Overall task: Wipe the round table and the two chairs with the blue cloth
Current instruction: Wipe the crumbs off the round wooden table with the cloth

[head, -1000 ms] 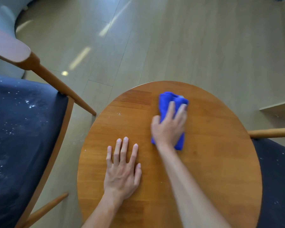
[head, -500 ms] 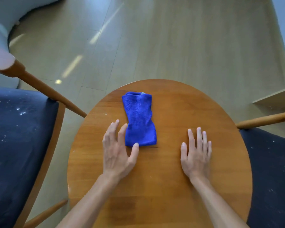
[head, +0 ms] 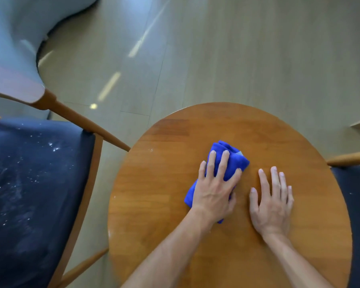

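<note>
Overhead, round wooden table with warm orange-brown top [head: 195, 256] seen from above. Folded bright blue cloth [head: 233, 161] laid near table centre, pressed flat under left hand [head: 213, 189], fingers straight and spread across cloth. Right hand [head: 271, 201] rested palm-down on bare wood just beside cloth, fingers straight, nothing held. Wooden chair with dark navy seat [head: 29, 194], seat flecked with white specks, placed at left; second dark-seated chair [head: 357, 204] partly seen at right edge. Pale wood-plank floor [head: 237, 48] beyond.
</note>
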The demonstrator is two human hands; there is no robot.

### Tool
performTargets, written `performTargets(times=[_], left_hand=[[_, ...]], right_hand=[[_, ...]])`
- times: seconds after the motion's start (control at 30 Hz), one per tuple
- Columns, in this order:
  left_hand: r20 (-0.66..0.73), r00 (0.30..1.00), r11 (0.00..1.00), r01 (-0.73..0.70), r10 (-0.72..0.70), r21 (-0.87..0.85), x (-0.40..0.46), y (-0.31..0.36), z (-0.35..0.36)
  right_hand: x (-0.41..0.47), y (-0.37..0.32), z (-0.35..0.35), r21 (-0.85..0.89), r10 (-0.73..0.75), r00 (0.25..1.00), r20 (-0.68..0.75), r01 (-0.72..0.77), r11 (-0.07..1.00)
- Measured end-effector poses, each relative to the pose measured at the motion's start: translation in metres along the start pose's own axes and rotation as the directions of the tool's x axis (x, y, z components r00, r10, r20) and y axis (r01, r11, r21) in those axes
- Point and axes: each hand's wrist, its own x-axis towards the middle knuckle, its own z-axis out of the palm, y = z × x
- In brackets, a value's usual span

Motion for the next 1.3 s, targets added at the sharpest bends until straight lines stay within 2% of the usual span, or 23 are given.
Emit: performTargets(times=[0.1, 0.3, 0.37, 0.43, 0.47, 0.57, 0.67, 0.83, 0.97, 1.07, 1.2, 1.3], left_hand=[[-0.041, 0.999, 0.999, 0.034, -0.032, 0.039, 0.006, -0.038, -0.011], [-0.167, 0.942, 0.954, 0.299, -0.291, 0.025, -0.019, -0.171, -0.048], [-0.188, 0.874, 0.894, 0.444, -0.448, -0.062, -0.038, -0.196, -0.052], [-0.18, 0.751, 0.77, 0.602, -0.636, -0.209, -0.066, -0.201, -0.049], [-0.174, 0.717, 0.734, 0.627, -0.675, -0.261, -0.081, -0.198, -0.047], [-0.245, 0.736, 0.774, 0.575, -0.631, -0.266, -0.119, -0.173, -0.038], [-0.349, 0.812, 0.883, 0.45, -0.468, -0.136, -0.133, -0.143, -0.033], [-0.253, 0.953, 0.986, 0.158, -0.166, -0.053, -0.152, -0.088, -0.015], [-0.197, 0.98, 0.998, -0.036, 0.024, -0.058, -0.167, -0.053, 0.003], [-0.218, 0.976, 0.999, 0.008, -0.016, -0.037, -0.163, -0.071, -0.002], [-0.289, 0.929, 0.969, 0.245, -0.23, 0.015, -0.137, -0.134, -0.026], [-0.317, 0.878, 0.927, 0.375, -0.359, -0.014, -0.115, -0.16, -0.038]], right_hand=[[0.002, -0.001, 0.0, 0.017, 0.003, 1.0, -0.001, -0.003, 1.0], [0.002, -0.005, -0.004, 0.028, 0.014, 1.0, 0.013, -0.014, 1.0], [0.001, -0.005, -0.004, 0.027, 0.019, 1.0, 0.021, -0.02, 0.999], [0.0, -0.005, -0.004, 0.031, 0.021, 1.0, 0.023, -0.022, 0.999], [0.0, -0.006, -0.004, 0.031, 0.019, 1.0, 0.024, -0.02, 0.999], [0.001, -0.006, -0.005, 0.026, 0.02, 0.999, 0.027, -0.021, 0.999], [0.0, -0.007, -0.006, 0.022, 0.012, 1.0, 0.024, -0.013, 1.0], [0.0, -0.008, -0.007, 0.036, 0.022, 0.999, 0.028, -0.023, 0.999], [0.001, -0.008, -0.008, 0.059, 0.026, 0.999, 0.036, -0.028, 0.998], [-0.001, -0.008, -0.008, 0.058, 0.027, 0.999, 0.038, -0.029, 0.998], [0.001, -0.008, -0.006, 0.059, 0.022, 0.999, 0.027, -0.024, 0.998], [0.0, -0.009, -0.004, 0.055, 0.02, 1.0, 0.006, -0.02, 0.998]])
